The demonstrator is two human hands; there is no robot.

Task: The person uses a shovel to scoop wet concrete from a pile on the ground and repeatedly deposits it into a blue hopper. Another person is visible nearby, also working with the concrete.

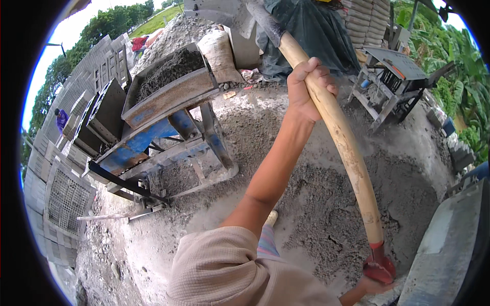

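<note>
Left hand (310,84) clamped around a wooden-shafted shovel (349,150) slanting up leftward, right hand (375,286) closed on its red end grip (379,270), gray mix (326,204) spread below, metal trough (172,98) of dark mix (171,71) on a blue-painted stand (133,144) at left, pale sack (219,56) and dark tarp (306,38) beyond.

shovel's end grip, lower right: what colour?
Red. The end grip shows best in the head view.

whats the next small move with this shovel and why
Probably lower the shovel toward the loose grey mix: its blade is raised with no heaped load visible, the left hand grips the wooden shaft, and the right hand is at the red grip.
</note>
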